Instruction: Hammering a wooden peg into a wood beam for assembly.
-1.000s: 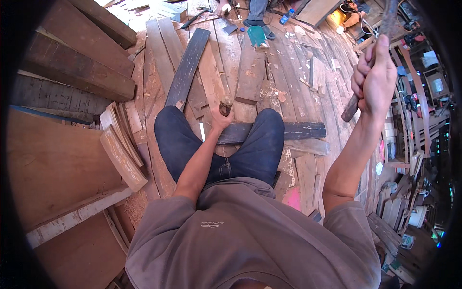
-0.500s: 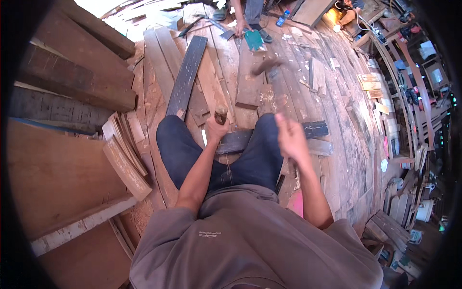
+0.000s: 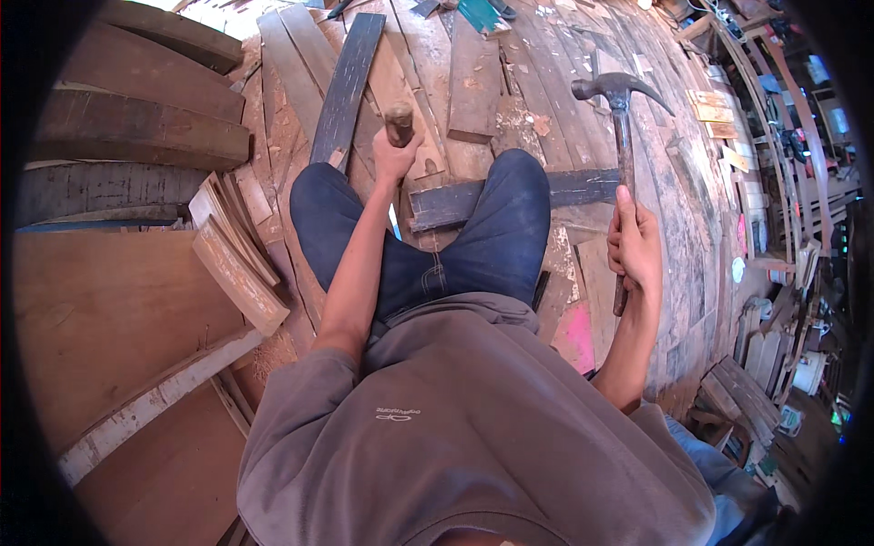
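Observation:
My left hand [image 3: 395,156] is closed around the stout wooden handle of what looks like a chisel [image 3: 399,123]; the handle's blunt end faces up and the lower part is hidden. Behind that hand lies a light brown plank [image 3: 426,166]. My right hand [image 3: 635,244] grips a claw hammer [image 3: 623,118] by its handle, out beyond my right knee. The hammer's dark head is at the far end, its claw curving to the right. A dark weathered board [image 3: 446,206] runs crosswise by my knees, partly hidden by my right leg.
A long dark plank [image 3: 350,91] and a thick brown board [image 3: 473,86] lie ahead on the plank floor. Heavy beams [image 3: 146,127] and thin curved boards [image 3: 238,278] stand at the left. A cluttered rack [image 3: 783,118] lines the right. A green object [image 3: 478,14] is at the far edge.
The hammer, blurred before, has swung right and toward me and now shows sharply. My left hand keeps its grip on the handle. The view has shifted, leaving the other person's hand out of sight.

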